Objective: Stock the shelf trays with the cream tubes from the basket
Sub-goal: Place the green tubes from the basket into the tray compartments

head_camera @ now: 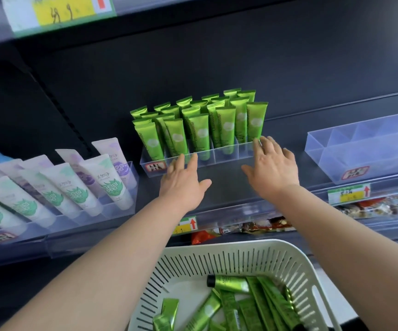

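Looking down, my left hand (181, 185) and right hand (274, 168) reach, fingers straight and spread, to the front wall of the clear tray (224, 158) on the far shelf, where green cream tubes (200, 132) stand upright. Loose tubes (231, 284) lie in the white basket (241, 247) near me.

Snack packets (202, 236) and yellow price tags (348, 194)
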`<control>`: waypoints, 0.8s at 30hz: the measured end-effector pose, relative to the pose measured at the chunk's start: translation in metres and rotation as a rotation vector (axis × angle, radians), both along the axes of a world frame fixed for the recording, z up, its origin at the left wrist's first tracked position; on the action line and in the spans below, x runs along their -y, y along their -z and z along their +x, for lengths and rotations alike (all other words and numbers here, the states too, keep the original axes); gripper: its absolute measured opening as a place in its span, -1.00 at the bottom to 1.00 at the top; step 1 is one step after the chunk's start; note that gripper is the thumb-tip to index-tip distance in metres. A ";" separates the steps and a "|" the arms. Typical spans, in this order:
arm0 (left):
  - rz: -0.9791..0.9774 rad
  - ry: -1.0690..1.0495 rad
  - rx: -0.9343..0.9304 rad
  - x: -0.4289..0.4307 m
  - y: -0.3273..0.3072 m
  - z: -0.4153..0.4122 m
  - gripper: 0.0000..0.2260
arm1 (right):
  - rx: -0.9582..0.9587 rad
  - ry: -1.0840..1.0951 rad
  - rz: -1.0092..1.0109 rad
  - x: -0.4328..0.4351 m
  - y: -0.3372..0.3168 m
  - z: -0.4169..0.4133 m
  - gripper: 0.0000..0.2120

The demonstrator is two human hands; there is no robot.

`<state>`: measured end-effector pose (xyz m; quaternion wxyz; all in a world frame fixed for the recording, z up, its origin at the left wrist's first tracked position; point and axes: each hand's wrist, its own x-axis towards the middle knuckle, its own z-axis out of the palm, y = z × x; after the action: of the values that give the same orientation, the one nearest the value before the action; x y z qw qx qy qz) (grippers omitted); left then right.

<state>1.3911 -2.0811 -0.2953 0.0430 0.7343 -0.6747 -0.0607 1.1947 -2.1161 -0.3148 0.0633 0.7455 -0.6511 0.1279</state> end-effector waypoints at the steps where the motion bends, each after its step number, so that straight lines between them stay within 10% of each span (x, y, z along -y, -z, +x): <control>1: -0.019 0.016 -0.012 -0.001 -0.001 -0.007 -0.31 | -0.018 0.054 -0.003 -0.002 -0.002 -0.012 -0.33; 12: 0.033 0.289 0.093 -0.022 -0.004 -0.056 -0.32 | -0.052 0.374 0.164 -0.031 -0.017 -0.077 -0.38; 18: 0.064 0.312 0.152 -0.034 -0.005 -0.045 -0.35 | 0.053 0.218 0.122 -0.042 -0.024 -0.054 -0.54; 24: -0.008 0.215 0.090 -0.044 -0.011 -0.020 -0.28 | 0.403 -0.174 0.110 -0.055 -0.022 0.011 -0.25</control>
<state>1.3708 -2.0366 -0.2842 0.0088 0.6596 -0.7510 -0.0295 1.2059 -2.0607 -0.2925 -0.1199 0.7606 -0.5897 0.2434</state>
